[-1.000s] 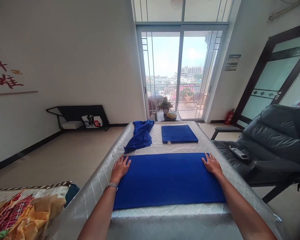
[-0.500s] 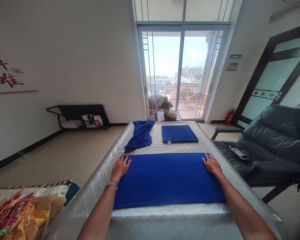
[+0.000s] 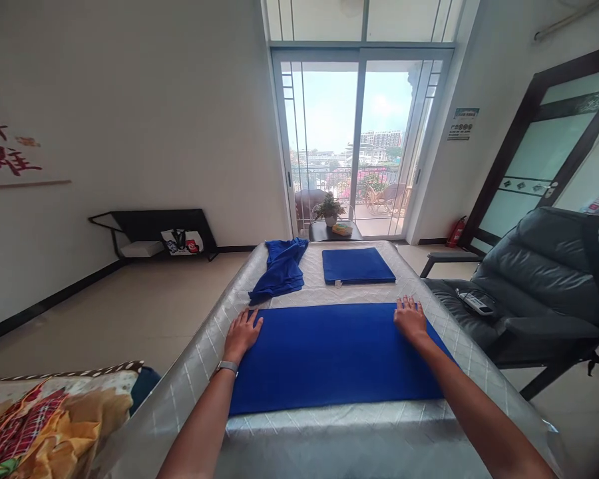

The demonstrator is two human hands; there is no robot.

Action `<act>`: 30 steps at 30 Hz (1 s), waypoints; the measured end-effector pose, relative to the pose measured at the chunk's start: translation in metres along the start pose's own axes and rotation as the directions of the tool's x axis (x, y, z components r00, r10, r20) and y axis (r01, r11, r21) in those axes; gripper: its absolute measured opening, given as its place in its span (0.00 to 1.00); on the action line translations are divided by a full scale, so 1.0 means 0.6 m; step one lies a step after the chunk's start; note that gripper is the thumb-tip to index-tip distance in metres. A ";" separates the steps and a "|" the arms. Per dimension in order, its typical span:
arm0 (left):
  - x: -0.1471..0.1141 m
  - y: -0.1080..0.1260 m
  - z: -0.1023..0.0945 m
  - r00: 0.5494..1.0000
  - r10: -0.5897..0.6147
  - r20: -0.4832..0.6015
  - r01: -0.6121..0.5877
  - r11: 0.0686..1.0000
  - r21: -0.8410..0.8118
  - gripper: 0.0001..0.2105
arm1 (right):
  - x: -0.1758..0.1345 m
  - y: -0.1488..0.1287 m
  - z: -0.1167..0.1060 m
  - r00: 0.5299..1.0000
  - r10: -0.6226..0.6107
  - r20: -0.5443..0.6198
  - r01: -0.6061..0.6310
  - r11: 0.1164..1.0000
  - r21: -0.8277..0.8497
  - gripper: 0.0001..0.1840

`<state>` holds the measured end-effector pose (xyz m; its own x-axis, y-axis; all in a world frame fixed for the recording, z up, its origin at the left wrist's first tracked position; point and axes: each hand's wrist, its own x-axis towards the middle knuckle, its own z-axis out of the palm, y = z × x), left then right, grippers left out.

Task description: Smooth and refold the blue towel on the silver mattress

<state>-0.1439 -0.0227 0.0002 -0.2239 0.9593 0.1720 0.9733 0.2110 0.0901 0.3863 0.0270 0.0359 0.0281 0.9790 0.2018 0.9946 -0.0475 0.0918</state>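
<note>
A blue cloth point(image 3: 329, 356), folded into a wide flat rectangle, lies on the light quilted cover in front of me. At its far left corner my left hand point(image 3: 242, 336) rests with fingers spread, a grey band on the wrist. My right hand point(image 3: 411, 319) lies palm down on the far edge, a little in from the right corner, its fingers stretched out. Beyond it, a neatly folded blue cloth point(image 3: 358, 265) with a small white tag sits at the right. Left of that lies a crumpled blue cloth point(image 3: 281, 267).
The silver-grey covered table point(image 3: 202, 352) carries the cloths. A dark padded armchair point(image 3: 544, 279) stands close on the right with a white device point(image 3: 476, 304) on its seat. At the lower left are patterned fabrics point(image 3: 44, 426). A potted plant point(image 3: 331, 210) stands past the far end.
My right hand has slid left along the far edge, inward from the corner. My left hand stays at the left corner. The view has shifted slightly.
</note>
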 end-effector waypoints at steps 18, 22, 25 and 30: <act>-0.030 0.152 -0.030 0.901 0.321 -0.292 -0.326 0.945 0.030 0.20 | -0.037 -0.281 -0.003 0.906 -0.407 0.117 0.336 0.859 0.387 0.35; -0.046 0.315 -0.007 0.829 0.521 -0.203 -0.544 0.836 -0.078 0.22 | -0.038 -0.278 0.001 0.906 -0.413 0.096 0.353 0.860 0.368 0.34; -0.055 0.393 0.017 0.849 0.504 -0.157 -0.525 0.836 -0.158 0.24 | -0.038 -0.273 0.008 0.885 -0.460 0.078 0.412 0.849 0.330 0.34; -0.051 0.388 0.036 0.895 0.438 -0.084 -0.446 0.880 -0.165 0.27 | -0.037 -0.272 0.013 0.899 -0.434 0.060 0.390 0.856 0.339 0.33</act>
<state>0.0909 0.0011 -0.0051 0.2217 0.9353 0.2756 0.9479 -0.2731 0.1642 0.2241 0.0145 0.0087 -0.4002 0.9127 0.0833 0.8961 0.4087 -0.1729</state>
